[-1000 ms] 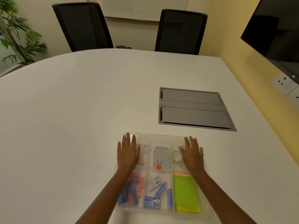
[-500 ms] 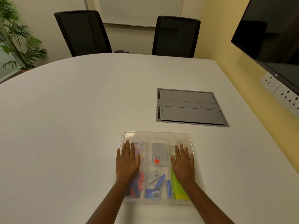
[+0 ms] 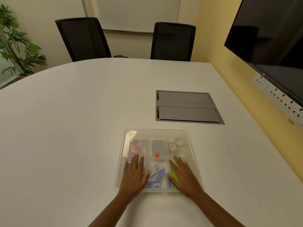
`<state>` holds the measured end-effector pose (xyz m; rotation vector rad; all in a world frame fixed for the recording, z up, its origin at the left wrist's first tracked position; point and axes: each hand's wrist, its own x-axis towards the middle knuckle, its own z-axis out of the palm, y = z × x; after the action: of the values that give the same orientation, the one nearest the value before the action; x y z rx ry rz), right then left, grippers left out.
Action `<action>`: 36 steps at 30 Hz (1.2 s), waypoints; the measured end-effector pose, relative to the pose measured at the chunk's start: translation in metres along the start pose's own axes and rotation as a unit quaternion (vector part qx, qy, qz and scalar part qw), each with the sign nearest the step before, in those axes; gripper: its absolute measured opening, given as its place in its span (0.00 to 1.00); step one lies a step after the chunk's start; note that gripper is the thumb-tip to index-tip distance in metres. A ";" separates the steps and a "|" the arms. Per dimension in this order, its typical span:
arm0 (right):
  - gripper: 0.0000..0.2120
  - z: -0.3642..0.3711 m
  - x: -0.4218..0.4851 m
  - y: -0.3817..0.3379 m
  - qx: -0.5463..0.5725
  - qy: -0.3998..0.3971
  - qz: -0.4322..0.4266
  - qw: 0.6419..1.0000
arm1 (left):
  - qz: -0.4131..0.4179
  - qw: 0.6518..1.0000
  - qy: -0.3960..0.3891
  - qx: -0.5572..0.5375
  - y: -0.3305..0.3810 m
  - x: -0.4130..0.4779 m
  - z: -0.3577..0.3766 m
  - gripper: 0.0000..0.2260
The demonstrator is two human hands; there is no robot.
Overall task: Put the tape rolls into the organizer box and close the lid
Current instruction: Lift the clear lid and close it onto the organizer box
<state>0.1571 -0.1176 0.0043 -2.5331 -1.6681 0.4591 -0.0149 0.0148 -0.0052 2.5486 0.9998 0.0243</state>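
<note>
A clear plastic organizer box (image 3: 157, 133) lies on the white table in front of me, with its transparent lid down over the compartments. Several clear tape rolls (image 3: 176, 146) sit in the far right compartment under the lid. My left hand (image 3: 133, 176) lies flat on the lid's near left part, fingers spread. My right hand (image 3: 183, 176) lies flat on the near right part, over green sticky notes. Both palms rest on the lid and hold nothing.
Under the lid are coloured paper clips (image 3: 137, 147), a grey stapler (image 3: 158, 149) with an orange dot, and blue items (image 3: 159, 174). A grey cable hatch (image 3: 186, 107) is set into the table behind the box. Two black chairs (image 3: 172, 40) stand at the far edge; a wall screen (image 3: 270, 35) hangs at right.
Both hands have slid along the lid from its far part toward me to its near part, uncovering the tape rolls and paper clips. The view has also shifted slightly.
</note>
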 end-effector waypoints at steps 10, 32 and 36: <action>0.50 0.001 -0.013 0.006 -0.021 -0.020 -0.067 0.997 | 0.014 0.999 -0.006 0.041 0.002 -0.007 0.011 0.43; 0.49 -0.020 0.046 0.012 -0.037 -0.007 0.068 0.997 | -0.056 0.997 -0.013 0.050 0.030 0.057 -0.018 0.58; 0.65 -0.024 0.046 0.011 -0.040 -0.015 0.062 0.997 | -0.054 0.997 -0.015 0.054 0.030 0.057 -0.019 0.59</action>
<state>0.1906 -0.0777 0.0149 -2.7126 -1.5749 0.4488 0.0443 0.0392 0.0157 2.5794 1.1549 -0.1001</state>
